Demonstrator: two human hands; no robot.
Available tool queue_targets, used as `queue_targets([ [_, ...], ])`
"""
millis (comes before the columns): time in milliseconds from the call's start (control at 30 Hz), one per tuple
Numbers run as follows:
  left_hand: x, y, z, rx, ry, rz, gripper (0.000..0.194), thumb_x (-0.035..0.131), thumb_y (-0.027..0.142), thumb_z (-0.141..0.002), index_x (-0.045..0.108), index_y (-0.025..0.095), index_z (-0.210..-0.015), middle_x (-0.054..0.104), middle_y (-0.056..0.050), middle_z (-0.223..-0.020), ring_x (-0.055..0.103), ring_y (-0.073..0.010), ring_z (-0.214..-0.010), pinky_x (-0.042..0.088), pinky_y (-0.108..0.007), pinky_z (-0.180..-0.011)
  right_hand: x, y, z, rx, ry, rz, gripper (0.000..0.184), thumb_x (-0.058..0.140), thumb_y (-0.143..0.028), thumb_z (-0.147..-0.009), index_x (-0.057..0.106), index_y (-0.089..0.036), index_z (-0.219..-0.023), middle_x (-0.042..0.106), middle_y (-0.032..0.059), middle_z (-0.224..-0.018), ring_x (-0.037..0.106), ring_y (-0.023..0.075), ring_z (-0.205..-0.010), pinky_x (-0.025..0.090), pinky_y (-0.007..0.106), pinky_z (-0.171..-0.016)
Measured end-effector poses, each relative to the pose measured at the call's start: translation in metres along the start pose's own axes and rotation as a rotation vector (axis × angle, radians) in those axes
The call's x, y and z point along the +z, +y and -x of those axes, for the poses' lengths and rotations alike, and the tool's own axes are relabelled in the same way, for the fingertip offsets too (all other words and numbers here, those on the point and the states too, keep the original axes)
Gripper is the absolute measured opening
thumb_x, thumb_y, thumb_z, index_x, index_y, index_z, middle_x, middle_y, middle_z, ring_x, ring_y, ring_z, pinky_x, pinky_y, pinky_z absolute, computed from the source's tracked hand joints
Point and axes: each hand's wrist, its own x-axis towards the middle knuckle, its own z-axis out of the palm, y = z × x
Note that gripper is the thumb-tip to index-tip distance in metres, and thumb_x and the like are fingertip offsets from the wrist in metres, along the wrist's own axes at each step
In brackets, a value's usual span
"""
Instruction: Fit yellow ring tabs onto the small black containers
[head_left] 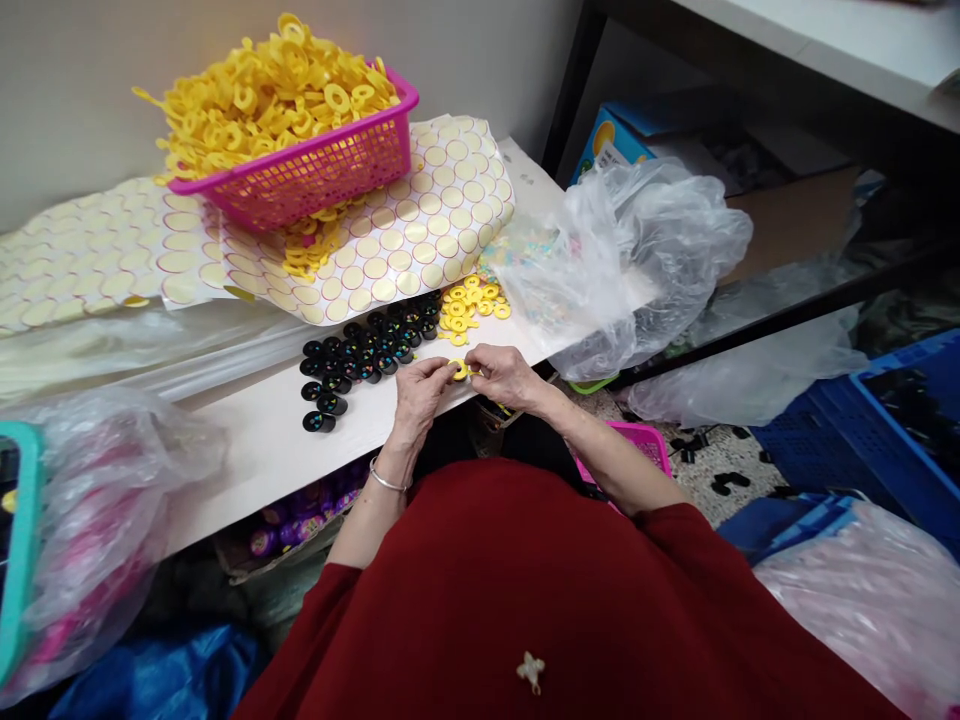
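Note:
Between both hands, at the front edge of the white table, is a small yellow plastic ring piece point(457, 370). My left hand point(418, 395) pinches its left side with thumb and forefinger. From the right, the fingers of my right hand point(501, 378) close on the same piece; its far end is hidden by them. Just beyond lies a loose pile of similar yellow ring pieces point(472, 305). To the left, rows of short black cylinders point(360, 350) stand on the table, with small coloured bits showing in their tops.
A pink basket point(315, 180) heaped with yellow ring pieces rests on sheets of round stickers point(420, 235). Clear plastic bags point(637, 260) lie at right; another bag point(112, 500) and a teal basket point(26, 540) are at left. A blue crate point(832, 410) stands on the floor.

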Motion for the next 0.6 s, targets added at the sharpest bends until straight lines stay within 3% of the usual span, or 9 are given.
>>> queue_targets([
  [167, 0.002, 0.004, 0.002, -0.076, 0.052, 0.091, 0.021, 0.074, 0.029, -0.05, 0.067, 0.011, -0.06, 0.055, 0.002, -0.045, 0.039, -0.004, -0.038, 0.023, -0.018, -0.038, 0.002, -0.001, 0.001, -0.036, -0.014, 0.009, 0.017, 0.06, -0.024, -0.077, 0.058, -0.016, -0.091, 0.056, 0.0044, -0.084, 0.049, 0.015, -0.076, 0.038, 0.025, -0.068],
  [333, 0.005, 0.0, 0.004, -0.097, 0.056, 0.102, 0.023, 0.074, 0.03, -0.05, 0.067, 0.012, -0.061, 0.052, 0.003, -0.043, 0.038, -0.004, -0.037, 0.023, -0.018, -0.038, 0.009, 0.001, 0.002, 0.006, -0.038, -0.016, 0.015, 0.054, -0.029, -0.086, 0.058, -0.015, -0.09, 0.054, 0.0034, -0.08, 0.05, 0.0152, -0.076, 0.038, 0.026, -0.069],
  [600, -0.001, -0.014, -0.005, 0.054, 0.132, -0.081, 0.026, 0.066, 0.039, -0.064, 0.065, 0.013, -0.058, 0.051, 0.003, -0.048, 0.037, -0.0057, -0.046, 0.027, -0.02, -0.045, 0.017, 0.016, 0.001, 0.12, -0.029, -0.028, 0.018, 0.058, -0.025, -0.081, 0.058, -0.016, -0.096, 0.057, 0.0036, -0.087, 0.051, 0.0154, -0.078, 0.037, 0.026, -0.071],
])
